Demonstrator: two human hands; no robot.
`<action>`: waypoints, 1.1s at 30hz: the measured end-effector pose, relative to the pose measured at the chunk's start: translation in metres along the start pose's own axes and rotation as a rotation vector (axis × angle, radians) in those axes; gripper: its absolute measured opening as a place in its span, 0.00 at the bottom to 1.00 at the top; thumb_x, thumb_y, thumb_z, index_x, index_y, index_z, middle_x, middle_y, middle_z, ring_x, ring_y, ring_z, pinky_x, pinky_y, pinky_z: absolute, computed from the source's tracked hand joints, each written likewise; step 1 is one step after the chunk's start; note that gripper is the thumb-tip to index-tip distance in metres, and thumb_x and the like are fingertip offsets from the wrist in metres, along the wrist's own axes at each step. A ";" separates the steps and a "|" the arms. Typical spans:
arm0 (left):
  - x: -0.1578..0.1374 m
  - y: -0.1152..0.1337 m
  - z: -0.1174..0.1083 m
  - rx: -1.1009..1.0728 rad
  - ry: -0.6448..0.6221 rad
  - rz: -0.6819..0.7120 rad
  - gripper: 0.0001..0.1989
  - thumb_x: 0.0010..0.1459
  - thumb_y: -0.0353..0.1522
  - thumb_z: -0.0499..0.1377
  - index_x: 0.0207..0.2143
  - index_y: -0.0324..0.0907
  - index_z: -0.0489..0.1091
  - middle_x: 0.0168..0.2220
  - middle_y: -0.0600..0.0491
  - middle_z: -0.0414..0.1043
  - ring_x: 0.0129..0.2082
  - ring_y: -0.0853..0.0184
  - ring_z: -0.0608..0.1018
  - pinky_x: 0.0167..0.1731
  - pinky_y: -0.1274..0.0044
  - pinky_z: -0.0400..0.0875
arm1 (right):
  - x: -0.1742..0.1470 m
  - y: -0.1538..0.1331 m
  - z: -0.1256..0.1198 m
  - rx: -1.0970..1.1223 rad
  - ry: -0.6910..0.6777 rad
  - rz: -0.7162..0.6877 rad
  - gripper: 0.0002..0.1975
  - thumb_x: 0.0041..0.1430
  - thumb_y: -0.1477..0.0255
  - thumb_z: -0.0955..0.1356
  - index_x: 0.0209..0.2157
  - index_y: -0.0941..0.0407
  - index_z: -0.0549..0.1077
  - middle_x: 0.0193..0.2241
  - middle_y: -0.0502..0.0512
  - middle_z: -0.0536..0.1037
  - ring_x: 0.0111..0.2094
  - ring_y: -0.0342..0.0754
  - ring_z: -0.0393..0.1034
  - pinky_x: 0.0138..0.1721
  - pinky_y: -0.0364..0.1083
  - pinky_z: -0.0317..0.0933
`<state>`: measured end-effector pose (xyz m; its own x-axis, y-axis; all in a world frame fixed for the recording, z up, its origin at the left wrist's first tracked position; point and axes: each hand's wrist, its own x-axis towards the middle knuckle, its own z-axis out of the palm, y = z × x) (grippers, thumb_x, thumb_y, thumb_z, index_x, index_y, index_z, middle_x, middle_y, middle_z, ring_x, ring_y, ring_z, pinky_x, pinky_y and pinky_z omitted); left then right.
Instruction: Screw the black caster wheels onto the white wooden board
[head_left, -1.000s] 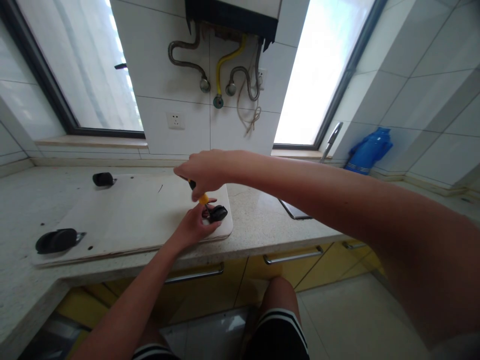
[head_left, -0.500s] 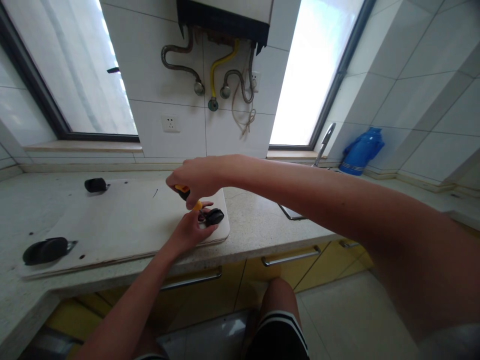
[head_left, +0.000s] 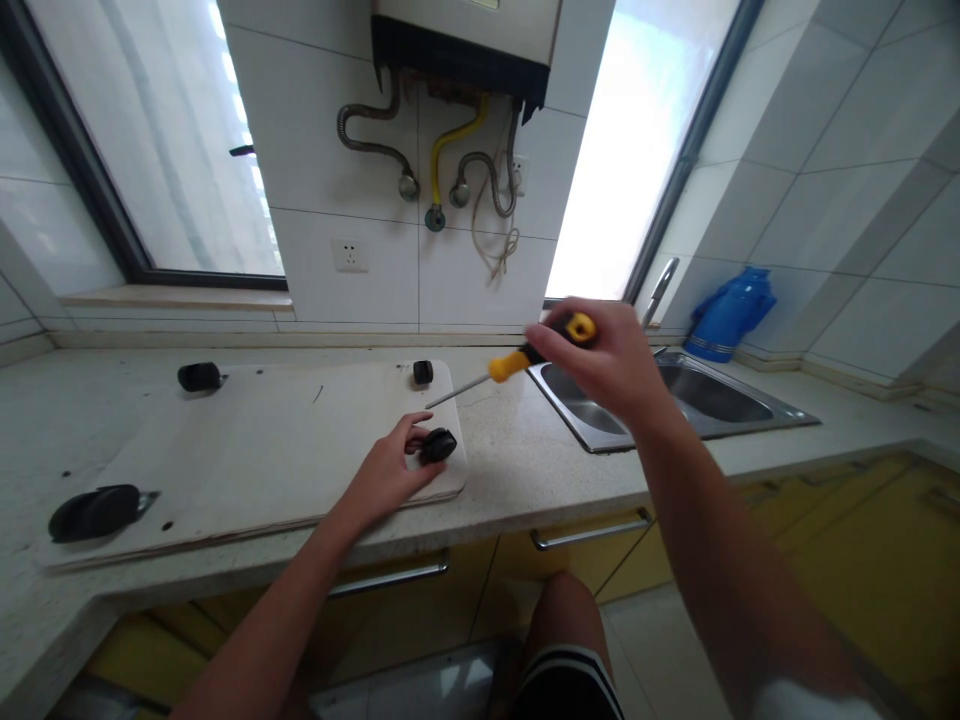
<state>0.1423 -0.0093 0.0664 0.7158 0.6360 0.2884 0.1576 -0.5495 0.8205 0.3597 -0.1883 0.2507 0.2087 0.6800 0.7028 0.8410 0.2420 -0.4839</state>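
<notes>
A white board [head_left: 247, 440] lies on the counter with black caster wheels at its corners. My left hand [head_left: 386, 465] has its thumb and fingers around the near-right caster wheel [head_left: 438, 445]. My right hand [head_left: 611, 360] grips a screwdriver [head_left: 510, 365] by its yellow-and-black handle, above the counter by the sink. The metal shaft slants down to the left, its tip just above my left fingertips and apart from the caster. Behind it stands the far-right caster [head_left: 423, 372]. Two more casters, the far-left one [head_left: 199, 377] and the near-left one [head_left: 97, 512], sit at the other end.
A steel double-bowl sink [head_left: 600, 440] with a tap [head_left: 660, 290] is set into the counter on the right. Beyond it, a blue thermos-like jug [head_left: 731, 315] leans by the wall. Pipes hang below a water heater [head_left: 465, 60]. Yellow cabinets [head_left: 472, 570] with metal handles run underneath.
My right hand has lifted the screwdriver off the near-right caster and swung it right and up. The far-right caster has come into view. My left hand stays at the near-right caster.
</notes>
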 end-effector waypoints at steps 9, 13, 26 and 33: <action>-0.001 0.001 0.004 0.082 0.011 0.069 0.19 0.65 0.46 0.68 0.52 0.47 0.81 0.50 0.47 0.88 0.48 0.52 0.87 0.56 0.62 0.81 | -0.298 0.068 0.100 1.111 0.182 0.727 0.16 0.61 0.53 0.82 0.47 0.40 0.84 0.41 0.55 0.85 0.39 0.59 0.81 0.23 0.51 0.74; -0.003 0.001 0.001 0.091 0.045 0.046 0.22 0.63 0.48 0.69 0.54 0.46 0.82 0.48 0.47 0.88 0.45 0.53 0.87 0.53 0.62 0.83 | -0.312 0.050 0.140 1.183 0.013 0.782 0.20 0.66 0.58 0.81 0.57 0.40 0.80 0.54 0.55 0.84 0.54 0.59 0.81 0.42 0.53 0.81; -0.005 0.002 -0.069 0.259 0.196 0.006 0.36 0.63 0.59 0.65 0.63 0.46 0.79 0.65 0.41 0.82 0.56 0.45 0.87 0.50 0.59 0.86 | -0.030 0.125 0.173 0.788 0.419 0.640 0.15 0.75 0.57 0.73 0.43 0.54 0.73 0.30 0.45 0.74 0.28 0.42 0.68 0.32 0.43 0.68; -0.043 -0.073 -0.248 0.684 0.734 -0.299 0.41 0.58 0.66 0.54 0.55 0.45 0.78 0.56 0.38 0.83 0.62 0.20 0.78 0.58 0.29 0.72 | -0.033 0.174 0.213 0.741 0.181 0.822 0.19 0.76 0.59 0.74 0.59 0.56 0.78 0.54 0.59 0.82 0.49 0.52 0.81 0.50 0.55 0.81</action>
<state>-0.0690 0.1376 0.1165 0.0317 0.8436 0.5360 0.7754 -0.3592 0.5194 0.3928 -0.0211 0.0323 0.6844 0.7264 0.0628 -0.0785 0.1590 -0.9842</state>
